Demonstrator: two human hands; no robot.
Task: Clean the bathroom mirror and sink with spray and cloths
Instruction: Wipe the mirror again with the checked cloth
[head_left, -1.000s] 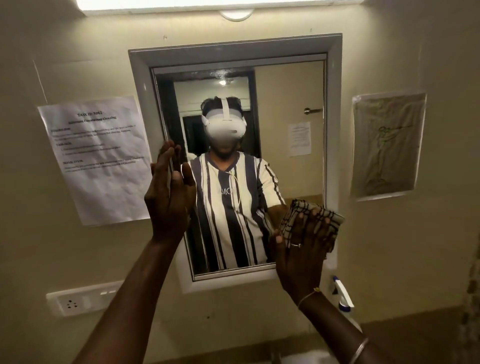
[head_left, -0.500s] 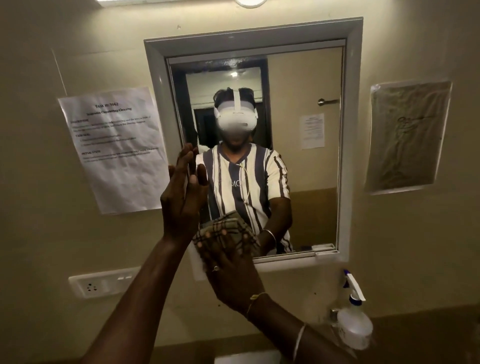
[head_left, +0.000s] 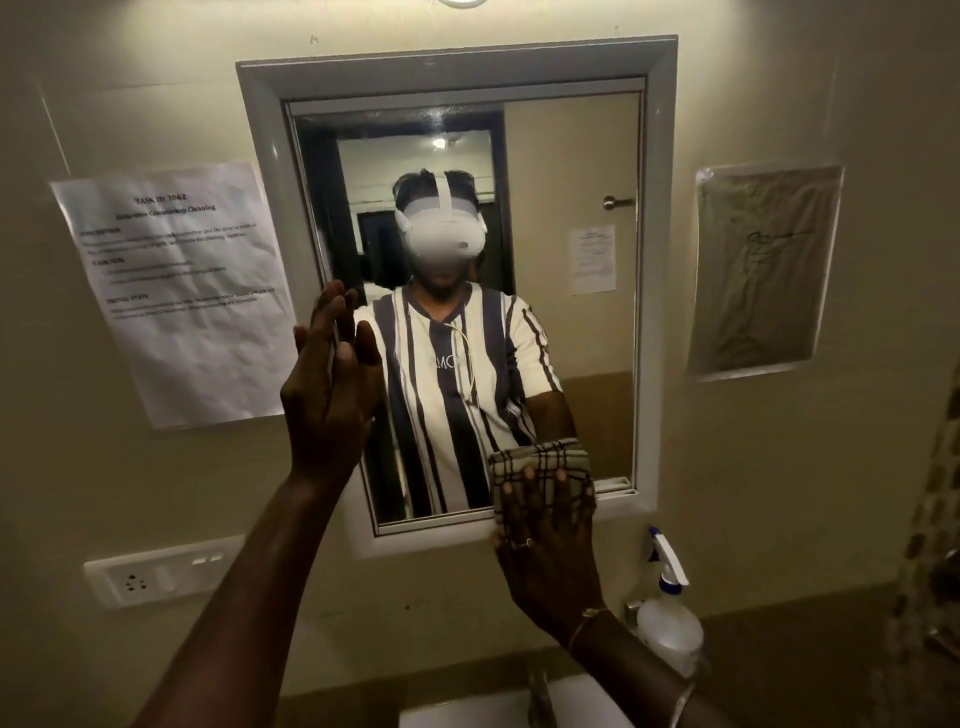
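Observation:
The mirror (head_left: 571, 156) hangs in a grey frame on the wall ahead. My right hand (head_left: 550, 561) presses a folded checked cloth (head_left: 540, 465) flat against the glass at its bottom right corner. My left hand (head_left: 330, 395) is raised with fingers straight and apart, its edge resting against the mirror's left frame, holding nothing. A clear spray bottle (head_left: 667, 618) with a white-and-blue trigger stands below the mirror to the right. The white sink (head_left: 457, 709) and a tap (head_left: 540, 696) show at the bottom edge.
A printed task sheet (head_left: 182, 291) is taped left of the mirror and a plastic-covered drawing (head_left: 761, 270) right of it. A white socket plate (head_left: 161, 569) sits low on the left wall. A dark ledge (head_left: 805, 639) runs along the lower right.
My right hand slid the cloth along the mirror's bottom: from the right corner to the left, then back to the right corner. My left hand stayed on the left frame.

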